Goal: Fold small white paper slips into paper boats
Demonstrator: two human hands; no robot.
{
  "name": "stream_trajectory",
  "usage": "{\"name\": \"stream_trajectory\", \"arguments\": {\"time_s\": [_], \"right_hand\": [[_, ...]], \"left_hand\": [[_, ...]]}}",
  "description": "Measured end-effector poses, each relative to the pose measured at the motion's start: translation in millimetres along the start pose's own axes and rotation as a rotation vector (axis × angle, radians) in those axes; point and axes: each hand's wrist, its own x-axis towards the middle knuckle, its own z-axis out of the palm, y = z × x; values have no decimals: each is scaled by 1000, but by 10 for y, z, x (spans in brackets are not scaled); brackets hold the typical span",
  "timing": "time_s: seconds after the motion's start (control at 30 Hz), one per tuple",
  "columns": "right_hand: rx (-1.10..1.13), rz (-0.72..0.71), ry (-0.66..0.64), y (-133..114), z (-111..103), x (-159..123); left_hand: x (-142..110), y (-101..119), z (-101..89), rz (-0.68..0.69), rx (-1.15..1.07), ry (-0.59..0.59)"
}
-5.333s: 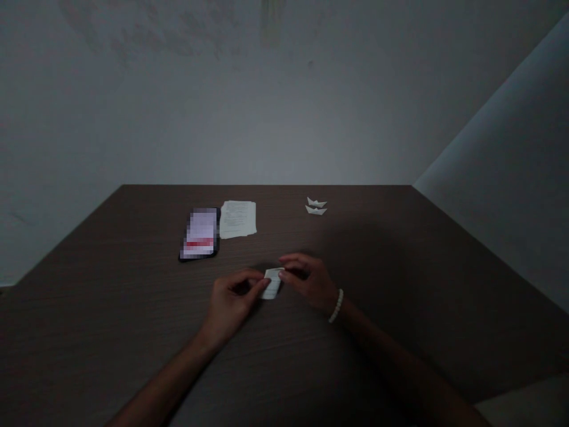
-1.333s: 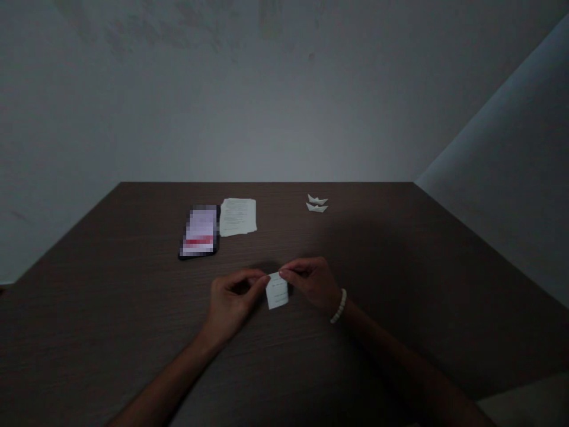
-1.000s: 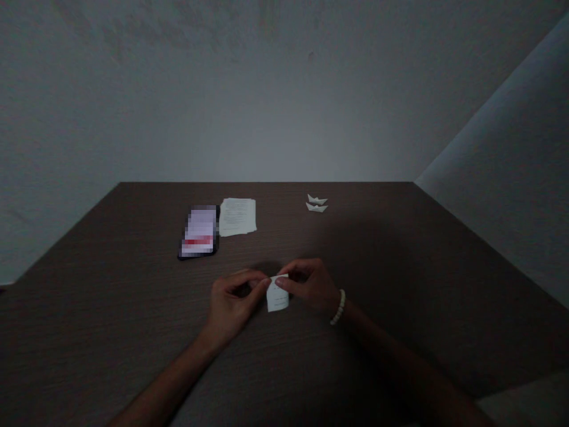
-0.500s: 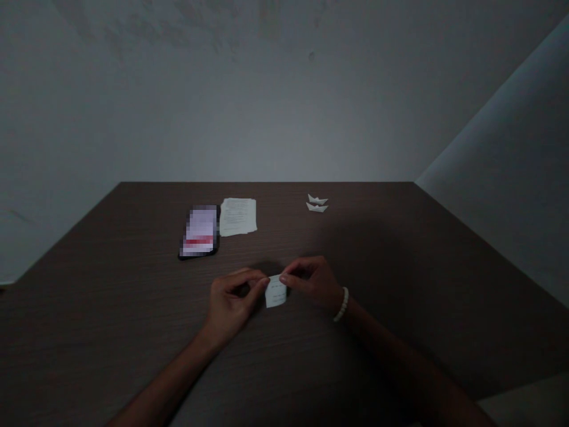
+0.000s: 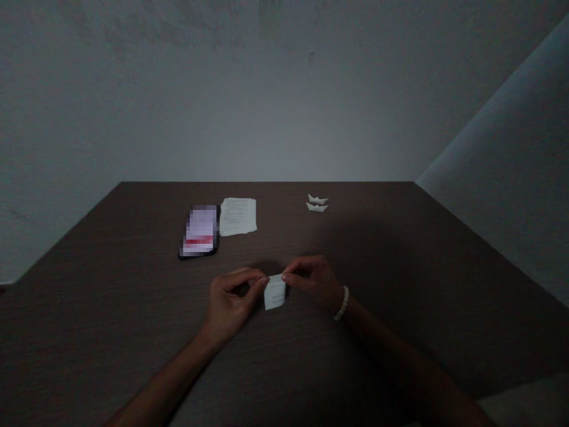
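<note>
A small folded white paper [image 5: 274,293] with faint print is held just above the dark wooden table [image 5: 111,308], near its middle. My left hand [image 5: 231,302] pinches the paper's upper left corner with thumb and forefinger. My right hand [image 5: 313,281], with a white bead bracelet at the wrist, pinches the upper right corner. Both hands are closed on the paper, which hangs down between them.
A phone [image 5: 200,230] with a lit screen lies at the back left, next to a printed sheet of paper [image 5: 239,216]. Two small white paper boats [image 5: 317,203] sit at the back, right of centre. Walls close off the back and right.
The paper piece, lying lower and narrower 5 s ago, now hangs open between both pinches. Over the last second it shifted only slightly left; hands barely moved.
</note>
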Motion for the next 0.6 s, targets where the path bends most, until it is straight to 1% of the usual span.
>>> {"name": "stream_trajectory", "arguments": {"time_s": [0.07,0.23,0.33,0.47,0.6], "right_hand": [[16,-2,6,3,6,1],[-52,12,45,15,34,-2],[-19,40,37,5,85,-17],[-83,19,33,-14,133,-35],[-108,0,25,-9,115,-37]], "left_hand": [[-3,-13,3,-18,-14,-5],[-12,-45,5,-26,-10,9],[-11,-39,5,-20,10,28],[-10,2,5,5,28,1],[-15,13,9,18,22,-16]]}}
